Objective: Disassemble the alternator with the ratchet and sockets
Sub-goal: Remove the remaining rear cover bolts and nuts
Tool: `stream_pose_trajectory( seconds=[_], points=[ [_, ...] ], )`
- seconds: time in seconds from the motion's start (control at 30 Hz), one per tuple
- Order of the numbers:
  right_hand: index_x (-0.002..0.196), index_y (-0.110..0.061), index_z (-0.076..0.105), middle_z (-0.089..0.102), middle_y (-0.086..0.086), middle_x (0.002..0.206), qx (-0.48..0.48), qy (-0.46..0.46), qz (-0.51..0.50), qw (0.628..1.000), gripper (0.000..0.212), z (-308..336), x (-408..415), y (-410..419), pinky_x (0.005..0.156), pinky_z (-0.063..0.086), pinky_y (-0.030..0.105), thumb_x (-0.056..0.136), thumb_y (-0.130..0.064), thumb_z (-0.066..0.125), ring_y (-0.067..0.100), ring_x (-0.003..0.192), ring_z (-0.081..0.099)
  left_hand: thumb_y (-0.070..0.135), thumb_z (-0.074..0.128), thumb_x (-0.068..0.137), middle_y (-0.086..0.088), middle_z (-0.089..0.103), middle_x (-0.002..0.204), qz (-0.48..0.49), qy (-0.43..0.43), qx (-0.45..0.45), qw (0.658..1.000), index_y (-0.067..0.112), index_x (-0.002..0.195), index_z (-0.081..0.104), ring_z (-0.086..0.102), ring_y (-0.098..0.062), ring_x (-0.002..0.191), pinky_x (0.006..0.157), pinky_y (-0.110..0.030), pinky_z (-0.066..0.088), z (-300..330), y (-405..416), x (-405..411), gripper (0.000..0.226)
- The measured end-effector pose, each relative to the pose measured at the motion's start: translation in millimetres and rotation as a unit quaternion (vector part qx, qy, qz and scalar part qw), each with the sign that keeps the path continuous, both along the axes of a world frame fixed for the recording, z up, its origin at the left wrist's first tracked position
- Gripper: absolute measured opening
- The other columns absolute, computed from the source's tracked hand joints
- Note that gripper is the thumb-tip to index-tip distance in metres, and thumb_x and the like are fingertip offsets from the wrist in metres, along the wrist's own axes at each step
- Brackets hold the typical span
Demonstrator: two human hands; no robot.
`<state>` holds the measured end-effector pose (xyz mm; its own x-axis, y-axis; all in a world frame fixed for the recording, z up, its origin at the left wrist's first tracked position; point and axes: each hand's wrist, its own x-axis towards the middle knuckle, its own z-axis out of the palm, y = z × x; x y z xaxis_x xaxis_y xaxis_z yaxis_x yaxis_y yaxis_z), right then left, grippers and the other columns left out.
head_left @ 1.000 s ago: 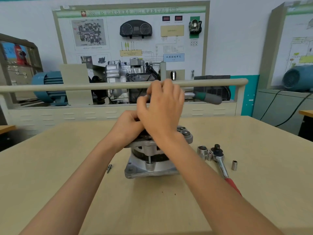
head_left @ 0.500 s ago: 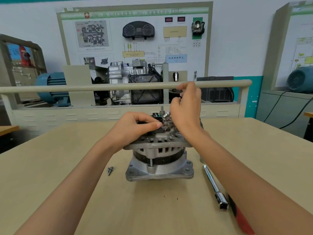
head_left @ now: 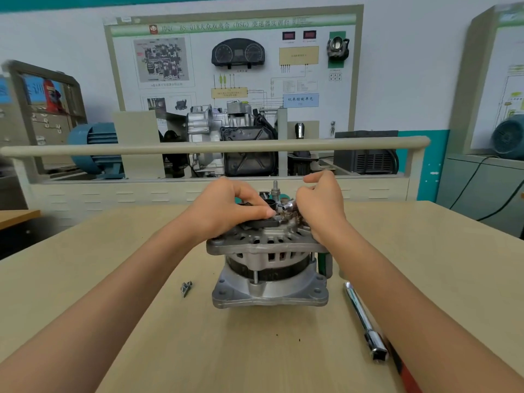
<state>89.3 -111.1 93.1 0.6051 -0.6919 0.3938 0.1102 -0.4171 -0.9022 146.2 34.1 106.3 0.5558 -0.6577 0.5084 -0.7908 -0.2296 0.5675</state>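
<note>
Alternator (head_left: 269, 268) stands upright mid-worktop (head_left: 85, 279), pulley end down, rear end up. Left hand (head_left: 226, 208) rests on the black rear part, thumb flat along it, fingers curled over the top; firm grip or just steadying, can't tell. Right hand (head_left: 320, 205) pinches a small silver socket (head_left: 287, 207) lying tilted at the rear hardware, beside the upright stud (head_left: 275, 190).

Risks, as judged:
- socket not square on a fastener → slips, rounds it, or drops into the vent slots.
- loose screws (head_left: 186, 287) left of the housing could get knocked by the left forearm and roll off.
- extension bar (head_left: 365, 321) lies close under the right forearm, twd the near edge; a nudge could send it off.
- unit unclamped; torque could tip it.
</note>
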Motion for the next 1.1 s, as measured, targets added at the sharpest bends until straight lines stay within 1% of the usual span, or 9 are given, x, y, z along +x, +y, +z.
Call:
stream_pose_trajectory(
  seconds=[0.2, 0.3, 0.5, 0.57, 0.67, 0.73, 0.87, 1.0, 1.1],
  points=[
    [0.102, -0.017, 0.040, 0.052, 0.016, 0.117, -0.002, 0.002, 0.001, 1.000, 0.021, -2, 2, -2, 0.054, 0.037, 0.027, 0.088, -0.002, 0.045, 0.013, 0.067, 0.048, 0.025, 0.074, 0.079, 0.015, 0.072, 0.087, -0.008, -0.035, 0.132, 0.991, 0.028, 0.079, 0.075, 0.063, 0.003, 0.086, 0.082, -0.008, 0.045, 19, 5, 1, 0.003],
    [0.104, -0.016, 0.041, 0.052, 0.017, 0.119, -0.002, 0.006, 0.001, 1.000, 0.021, -2, 2, -2, 0.060, 0.038, 0.027, 0.088, -0.003, 0.045, 0.019, 0.078, 0.051, 0.026, 0.073, 0.080, 0.019, 0.069, 0.084, 0.004, -0.105, 0.181, 0.978, 0.031, 0.077, 0.072, 0.061, 0.005, 0.086, 0.083, -0.013, 0.043, 27, 1, -3, 0.006],
    [0.106, -0.015, 0.041, 0.051, 0.018, 0.119, -0.014, 0.010, -0.003, 1.000, 0.021, -1, 1, 1, 0.070, 0.044, 0.034, 0.088, -0.003, 0.044, 0.024, 0.085, 0.053, 0.030, 0.070, 0.083, 0.012, 0.065, 0.090, 0.017, -0.185, 0.195, 0.963, 0.024, 0.084, 0.074, 0.061, -0.008, 0.095, 0.091, -0.032, 0.045, 26, 1, -8, 0.008],
    [0.106, -0.014, 0.041, 0.051, 0.018, 0.119, -0.016, 0.010, -0.002, 1.000, 0.022, -1, 0, 1, 0.070, 0.043, 0.034, 0.087, -0.003, 0.044, 0.024, 0.085, 0.052, 0.033, 0.069, 0.083, 0.012, 0.065, 0.091, 0.026, -0.204, 0.199, 0.958, 0.027, 0.083, 0.072, 0.059, -0.010, 0.101, 0.100, -0.037, 0.039, 26, 0, -7, 0.007],
    [0.111, -0.013, 0.043, 0.051, 0.017, 0.118, -0.015, 0.009, -0.003, 1.000, 0.025, -1, 1, 1, 0.067, 0.039, 0.031, 0.087, -0.003, 0.044, 0.022, 0.083, 0.051, 0.038, 0.067, 0.083, 0.018, 0.058, 0.095, 0.040, -0.216, 0.211, 0.953, 0.035, 0.076, 0.065, 0.051, -0.008, 0.111, 0.114, -0.055, 0.013, 27, 1, -5, 0.008],
    [0.112, -0.012, 0.044, 0.051, 0.017, 0.118, -0.014, 0.009, -0.003, 1.000, 0.026, -1, 1, 1, 0.064, 0.038, 0.030, 0.088, -0.003, 0.045, 0.021, 0.082, 0.051, 0.040, 0.065, 0.084, 0.017, 0.054, 0.097, 0.051, -0.228, 0.230, 0.945, 0.035, 0.076, 0.061, 0.047, -0.006, 0.112, 0.114, -0.059, 0.006, 28, 0, -4, 0.011],
    [0.115, -0.011, 0.045, 0.051, 0.016, 0.118, -0.011, 0.009, -0.004, 1.000, 0.028, 0, 1, 2, 0.055, 0.037, 0.026, 0.088, -0.003, 0.045, 0.019, 0.079, 0.051, 0.042, 0.059, 0.088, 0.016, 0.052, 0.096, 0.067, -0.263, 0.266, 0.925, 0.034, 0.075, 0.055, 0.046, -0.006, 0.113, 0.113, -0.060, 0.005, 29, -1, -8, 0.016],
    [0.114, -0.011, 0.044, 0.052, 0.017, 0.117, -0.025, 0.011, -0.016, 1.000, 0.027, 0, -1, 3, 0.067, 0.041, 0.032, 0.088, -0.003, 0.044, 0.024, 0.085, 0.054, 0.045, 0.053, 0.091, 0.013, 0.052, 0.096, 0.116, -0.252, 0.288, 0.917, 0.027, 0.084, 0.061, 0.048, -0.012, 0.115, 0.111, -0.065, 0.006, 28, -4, -14, 0.020],
    [0.114, -0.009, 0.044, 0.052, 0.019, 0.116, -0.046, 0.007, -0.030, 0.998, 0.027, 1, -1, 5, 0.076, 0.047, 0.039, 0.088, -0.003, 0.044, 0.030, 0.093, 0.056, 0.044, 0.046, 0.095, 0.006, 0.057, 0.103, 0.163, -0.343, 0.339, 0.861, 0.020, 0.092, 0.065, 0.046, -0.015, 0.116, 0.107, -0.070, 0.008, 25, -8, -22, 0.031]
  ],
)
